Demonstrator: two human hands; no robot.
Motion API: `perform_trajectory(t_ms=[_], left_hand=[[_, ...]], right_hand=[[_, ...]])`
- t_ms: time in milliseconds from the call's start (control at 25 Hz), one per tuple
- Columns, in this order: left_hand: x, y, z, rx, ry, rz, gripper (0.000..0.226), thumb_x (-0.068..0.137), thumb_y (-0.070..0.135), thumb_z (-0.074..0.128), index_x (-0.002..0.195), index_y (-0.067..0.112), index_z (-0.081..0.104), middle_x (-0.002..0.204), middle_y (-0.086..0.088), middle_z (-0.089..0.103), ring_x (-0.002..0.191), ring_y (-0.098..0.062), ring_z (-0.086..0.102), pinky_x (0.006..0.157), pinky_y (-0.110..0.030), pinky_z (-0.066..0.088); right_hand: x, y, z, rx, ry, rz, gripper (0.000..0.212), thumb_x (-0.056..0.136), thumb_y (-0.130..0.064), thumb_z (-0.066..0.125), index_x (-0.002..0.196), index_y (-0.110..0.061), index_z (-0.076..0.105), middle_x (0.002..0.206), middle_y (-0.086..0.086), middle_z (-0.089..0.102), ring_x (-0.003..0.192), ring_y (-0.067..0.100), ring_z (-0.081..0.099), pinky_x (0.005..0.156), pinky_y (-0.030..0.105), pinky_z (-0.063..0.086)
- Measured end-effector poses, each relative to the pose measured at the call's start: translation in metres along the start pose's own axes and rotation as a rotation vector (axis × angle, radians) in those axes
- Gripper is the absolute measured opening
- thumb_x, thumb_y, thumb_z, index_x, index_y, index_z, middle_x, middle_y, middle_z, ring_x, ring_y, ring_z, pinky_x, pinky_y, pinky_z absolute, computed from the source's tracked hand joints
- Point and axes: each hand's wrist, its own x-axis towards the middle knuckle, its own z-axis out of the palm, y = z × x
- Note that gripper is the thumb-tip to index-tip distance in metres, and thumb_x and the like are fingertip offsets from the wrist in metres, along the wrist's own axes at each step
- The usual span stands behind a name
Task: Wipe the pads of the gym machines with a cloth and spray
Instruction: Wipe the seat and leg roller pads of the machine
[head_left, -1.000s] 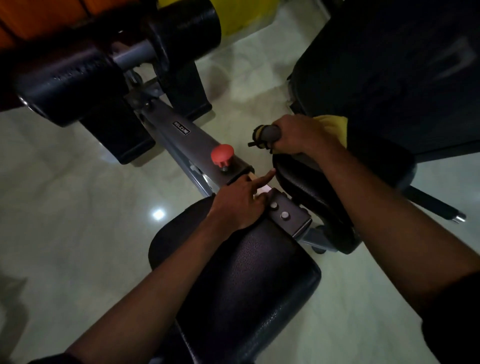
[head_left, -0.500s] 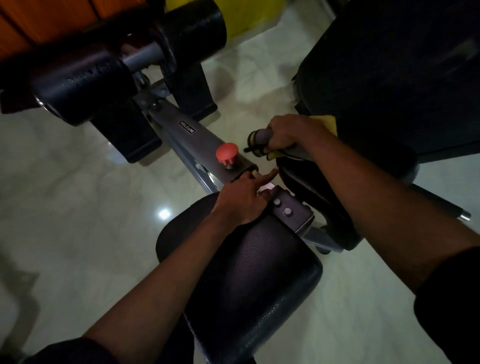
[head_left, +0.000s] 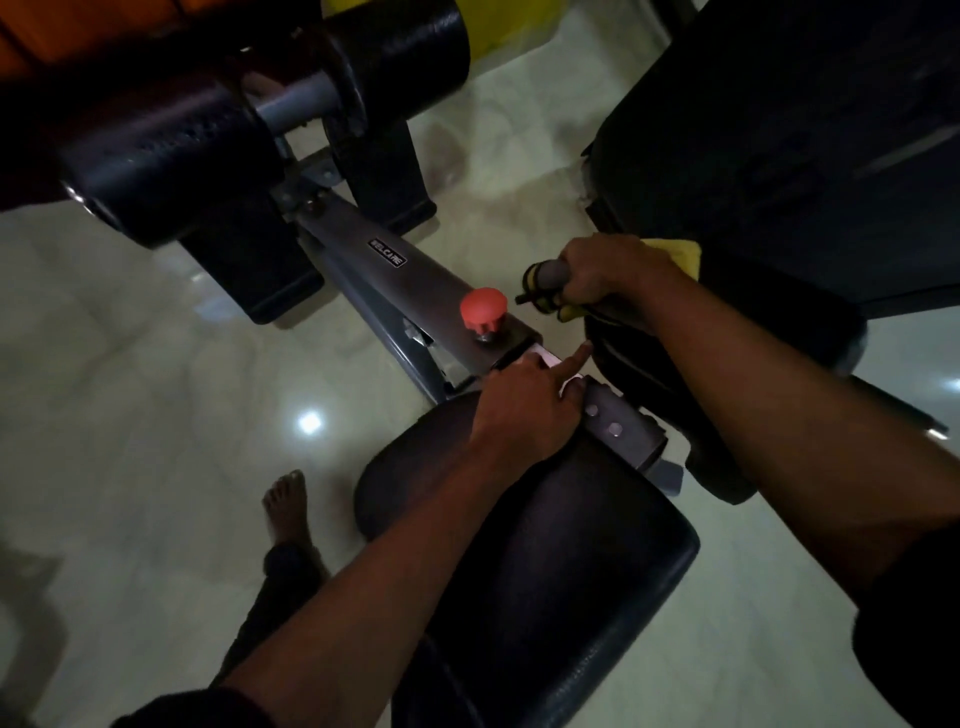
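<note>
A black seat pad (head_left: 545, 561) fills the lower middle of the head view. My left hand (head_left: 524, 410) rests on its front end where it meets the grey bracket (head_left: 623, 431), with the index finger stretched toward the right. My right hand (head_left: 608, 273) grips a spray bottle whose grey, yellow and black nozzle (head_left: 543, 288) points left. A yellow cloth (head_left: 675, 254) is bunched in the same hand. Below my right forearm lies a second dark pad (head_left: 644, 374). Two black roller pads (head_left: 171, 156) (head_left: 400, 57) sit on a grey bar at the top left.
A grey steel beam (head_left: 395, 270) with a red knob (head_left: 483, 309) runs from the rollers to the seat. A large dark machine (head_left: 805, 130) stands at the right. My bare foot (head_left: 285, 506) is on the glossy pale floor (head_left: 130, 415) left of the seat.
The view has tilted down, bringing my foot into sight. Both hands keep their places; the right hand with bottle and cloth has barely shifted.
</note>
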Motion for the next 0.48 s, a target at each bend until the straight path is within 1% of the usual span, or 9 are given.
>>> perform_trajectory(t_ms=[120,200,240,280,320,400,480], left_hand=[[-0.001,0.0,-0.001,-0.04,0.013,-0.023,0.052,0.102,0.046,0.029,0.153,0.036,0.034,0.138,-0.02,0.053,0.123,-0.038,0.053,0.097,-0.043,0.042],[-0.001,-0.002,-0.012,-0.26,0.0,-0.066,0.053,0.1,0.042,0.035,0.15,0.024,0.043,0.135,-0.018,0.055,0.121,-0.036,0.055,0.098,-0.041,0.043],[-0.003,-0.006,-0.022,-0.382,0.031,-0.077,0.054,0.097,0.04,0.035,0.144,0.018,0.051,0.132,-0.017,0.057,0.118,-0.035,0.056,0.098,-0.041,0.045],[-0.006,-0.015,-0.034,-0.444,0.099,-0.079,0.053,0.094,0.037,0.036,0.135,0.013,0.058,0.128,-0.015,0.06,0.114,-0.034,0.058,0.097,-0.042,0.047],[-0.009,-0.029,-0.049,-0.446,0.185,-0.084,0.05,0.092,0.035,0.037,0.127,0.012,0.064,0.122,-0.014,0.063,0.109,-0.033,0.06,0.094,-0.042,0.048],[-0.013,-0.069,-0.08,-0.403,0.365,-0.116,0.044,0.09,0.03,0.041,0.119,0.011,0.067,0.114,-0.014,0.065,0.103,-0.033,0.062,0.09,-0.042,0.049],[-0.013,-0.113,-0.117,-0.336,0.518,-0.17,0.035,0.089,0.023,0.048,0.114,0.009,0.068,0.111,-0.015,0.064,0.102,-0.034,0.06,0.087,-0.035,0.044]], right_hand=[[-0.002,-0.005,-0.002,0.025,-0.005,0.008,0.058,0.074,-0.04,0.08,0.126,-0.02,0.063,0.124,0.016,0.066,0.111,0.036,0.065,0.091,0.042,0.054],[0.0,-0.015,0.0,0.034,0.014,-0.022,0.056,0.079,-0.039,0.078,0.127,-0.018,0.06,0.127,0.016,0.065,0.114,0.036,0.063,0.093,0.042,0.052],[0.001,-0.019,0.0,0.054,0.04,-0.033,0.055,0.081,-0.04,0.077,0.127,-0.017,0.059,0.128,0.016,0.064,0.115,0.036,0.062,0.093,0.042,0.051],[0.001,-0.022,-0.001,0.081,0.069,-0.041,0.052,0.082,-0.04,0.077,0.124,-0.016,0.058,0.127,0.015,0.064,0.115,0.036,0.062,0.093,0.043,0.05],[0.004,-0.027,-0.004,0.114,0.097,-0.061,0.048,0.083,-0.04,0.077,0.121,-0.016,0.058,0.125,0.015,0.064,0.114,0.037,0.062,0.093,0.043,0.05],[0.007,-0.045,-0.016,0.198,0.128,-0.108,0.039,0.087,-0.04,0.073,0.115,-0.016,0.058,0.12,0.015,0.066,0.11,0.036,0.063,0.09,0.043,0.05],[0.013,-0.075,-0.033,0.258,0.16,-0.151,0.035,0.092,-0.04,0.069,0.115,-0.016,0.058,0.116,0.014,0.067,0.105,0.036,0.064,0.086,0.042,0.051]])
